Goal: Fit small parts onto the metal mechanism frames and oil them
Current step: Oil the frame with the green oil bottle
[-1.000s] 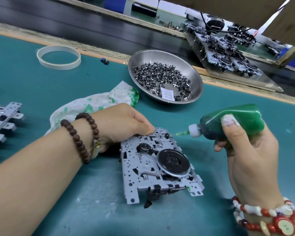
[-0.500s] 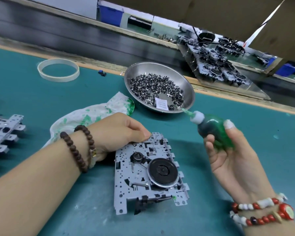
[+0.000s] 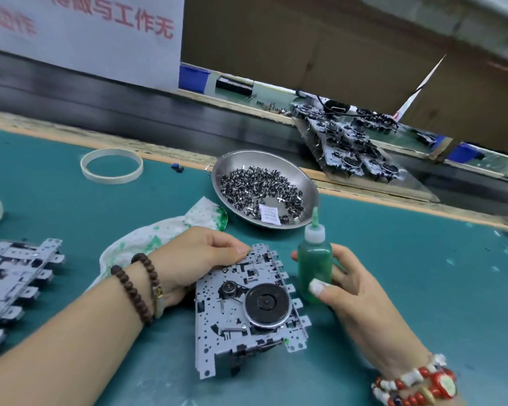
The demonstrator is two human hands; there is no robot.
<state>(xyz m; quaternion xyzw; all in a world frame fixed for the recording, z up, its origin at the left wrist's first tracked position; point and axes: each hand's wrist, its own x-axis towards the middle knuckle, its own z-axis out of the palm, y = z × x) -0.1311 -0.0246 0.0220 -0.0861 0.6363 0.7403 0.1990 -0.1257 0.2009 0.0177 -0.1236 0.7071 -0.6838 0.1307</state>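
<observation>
A grey metal mechanism frame (image 3: 241, 326) with a black flywheel lies on the green mat in the middle. My left hand (image 3: 200, 259) grips its far left corner, fingers curled over the edge. Just right of the frame, my right hand (image 3: 343, 285) holds the green oil bottle (image 3: 316, 268) upright, its nozzle pointing up and clear of the frame. A steel bowl (image 3: 232, 168) beyond the frame holds several small dark metal parts and a white packet.
A green-stained white rag (image 3: 159, 232) lies behind my left hand. A stack of bare frames (image 3: 15, 285) sits at the left edge. A white tape ring (image 3: 112, 165) lies at the back left. Finished mechanisms (image 3: 352, 145) are piled past the mat's far edge.
My right hand drew the oil bottle's nozzle away from the frame's top edge and turned the bottle upright beside the frame. My left hand stayed on the frame.
</observation>
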